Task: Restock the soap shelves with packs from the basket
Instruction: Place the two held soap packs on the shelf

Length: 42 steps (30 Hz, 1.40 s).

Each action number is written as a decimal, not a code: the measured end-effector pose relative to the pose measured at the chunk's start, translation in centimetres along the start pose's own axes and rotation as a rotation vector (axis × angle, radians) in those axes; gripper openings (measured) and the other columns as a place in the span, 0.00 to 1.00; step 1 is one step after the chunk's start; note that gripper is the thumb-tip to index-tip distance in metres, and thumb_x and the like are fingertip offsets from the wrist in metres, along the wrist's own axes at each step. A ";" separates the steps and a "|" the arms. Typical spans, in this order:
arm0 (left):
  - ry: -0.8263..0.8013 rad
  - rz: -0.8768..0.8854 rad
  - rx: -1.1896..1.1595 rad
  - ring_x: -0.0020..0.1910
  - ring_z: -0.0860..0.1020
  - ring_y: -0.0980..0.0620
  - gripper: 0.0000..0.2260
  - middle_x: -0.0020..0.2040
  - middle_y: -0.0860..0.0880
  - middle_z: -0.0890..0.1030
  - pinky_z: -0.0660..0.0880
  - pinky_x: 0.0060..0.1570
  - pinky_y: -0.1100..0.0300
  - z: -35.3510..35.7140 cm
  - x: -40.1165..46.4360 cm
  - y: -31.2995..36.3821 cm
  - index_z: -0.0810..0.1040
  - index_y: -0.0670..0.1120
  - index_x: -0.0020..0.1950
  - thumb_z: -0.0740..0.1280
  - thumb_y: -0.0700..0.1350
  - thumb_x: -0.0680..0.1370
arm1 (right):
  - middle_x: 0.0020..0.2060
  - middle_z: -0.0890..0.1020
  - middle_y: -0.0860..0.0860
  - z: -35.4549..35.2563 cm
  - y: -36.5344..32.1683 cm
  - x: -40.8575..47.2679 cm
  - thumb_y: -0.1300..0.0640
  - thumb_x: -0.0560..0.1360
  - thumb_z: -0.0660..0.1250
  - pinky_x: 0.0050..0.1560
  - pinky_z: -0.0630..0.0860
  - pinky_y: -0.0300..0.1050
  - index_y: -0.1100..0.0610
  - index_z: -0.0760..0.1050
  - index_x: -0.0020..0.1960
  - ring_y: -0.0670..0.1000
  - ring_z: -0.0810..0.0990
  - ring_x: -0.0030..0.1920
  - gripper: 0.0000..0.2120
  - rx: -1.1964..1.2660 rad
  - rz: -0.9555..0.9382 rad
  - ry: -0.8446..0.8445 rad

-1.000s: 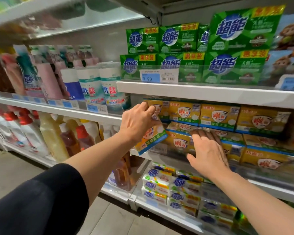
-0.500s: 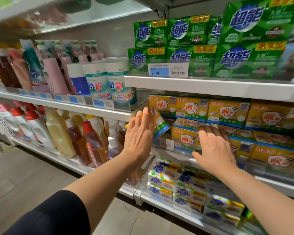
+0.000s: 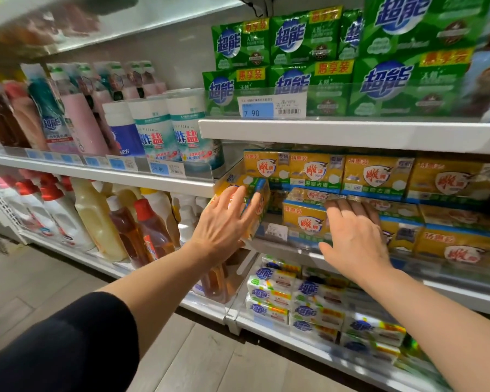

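Since the earlier frame our left hand (image 3: pixel 224 222) has flattened: a second ago its fingers curled round the tilted yellow soap pack (image 3: pixel 252 205), and now they lie straight and spread against its face, pressing it toward the left end of the middle shelf (image 3: pixel 351 134)'s lower bay. That pack, at the centre of the frame, stands on edge and leans, just left of the stacked yellow soap packs (image 3: pixel 376 176) and touching the shelf lip. Our view has also drifted nearer to the shelving.

At the far left of the frame we see red-capped spray bottles (image 3: pixel 40 205) low down, then amber bottles (image 3: pixel 150 230), with pink pouches (image 3: pixel 79 123) and white canisters (image 3: pixel 153 128) on the shelf above them. A price label (image 3: pixel 270 107) reading 7.90 hangs under the green soap packs (image 3: pixel 303 60) at upper centre.

Right of centre, our right hand (image 3: pixel 354 239) rests palm down on a front yellow pack (image 3: pixel 304 219), fingers straight and together, holding nothing. Below it, at lower right, white-and-blue soap bars (image 3: pixel 289 295) fill the bottom shelf. We cannot see the basket.
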<state>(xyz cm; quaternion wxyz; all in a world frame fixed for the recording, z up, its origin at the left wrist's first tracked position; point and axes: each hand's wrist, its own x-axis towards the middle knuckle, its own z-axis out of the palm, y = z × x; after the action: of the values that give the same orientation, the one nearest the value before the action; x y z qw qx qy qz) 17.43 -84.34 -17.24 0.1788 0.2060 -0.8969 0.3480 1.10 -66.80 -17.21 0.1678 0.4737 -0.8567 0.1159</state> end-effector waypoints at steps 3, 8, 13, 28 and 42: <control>0.008 0.007 -0.011 0.53 0.79 0.38 0.34 0.57 0.36 0.78 0.80 0.43 0.49 -0.2 0.4 0.6 0.76 0.43 0.65 0.80 0.51 0.62 | 0.66 0.72 0.51 0.1 0.0 -0.1 0.48 0.69 0.73 0.74 0.56 0.52 0.54 0.65 0.69 0.55 0.68 0.68 0.33 -0.020 -0.010 0.007; 0.098 0.024 -0.133 0.52 0.82 0.42 0.38 0.54 0.40 0.83 0.81 0.38 0.53 -0.8 1.0 -0.6 0.77 0.38 0.64 0.81 0.52 0.57 | 0.68 0.70 0.51 0.1 0.5 0.0 0.49 0.71 0.71 0.74 0.53 0.52 0.54 0.63 0.71 0.55 0.65 0.70 0.33 -0.024 -0.051 -0.005; 0.017 -0.270 -0.815 0.52 0.82 0.48 0.39 0.56 0.49 0.83 0.79 0.50 0.54 -3.3 3.2 -3.2 0.75 0.50 0.67 0.76 0.60 0.57 | 0.69 0.69 0.50 0.0 1.0 -0.2 0.49 0.72 0.71 0.74 0.53 0.50 0.53 0.62 0.72 0.54 0.65 0.71 0.33 0.003 -0.053 0.002; -0.595 -0.158 -0.355 0.46 0.77 0.50 0.29 0.48 0.51 0.78 0.75 0.48 0.59 -3.5 9.6 -4.8 0.75 0.47 0.55 0.75 0.65 0.65 | 0.60 0.77 0.54 1.8 1.2 0.4 0.56 0.63 0.76 0.67 0.66 0.56 0.57 0.73 0.65 0.58 0.73 0.63 0.31 -0.009 -0.026 0.084; -0.685 -0.021 -0.319 0.65 0.73 0.46 0.43 0.68 0.48 0.72 0.69 0.62 0.59 -2.0 13.8 -3.5 0.60 0.50 0.77 0.79 0.47 0.67 | 0.51 0.82 0.55 3.1 2.0 0.5 0.58 0.53 0.81 0.60 0.73 0.59 0.58 0.80 0.52 0.60 0.80 0.54 0.28 0.054 -0.074 0.280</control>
<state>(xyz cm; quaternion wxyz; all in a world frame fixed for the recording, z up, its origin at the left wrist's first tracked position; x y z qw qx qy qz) 7.76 -88.67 -7.55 -0.0983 0.2893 -0.9455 0.1130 -1.44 -67.27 -19.97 0.2770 0.4884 -0.8036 0.1974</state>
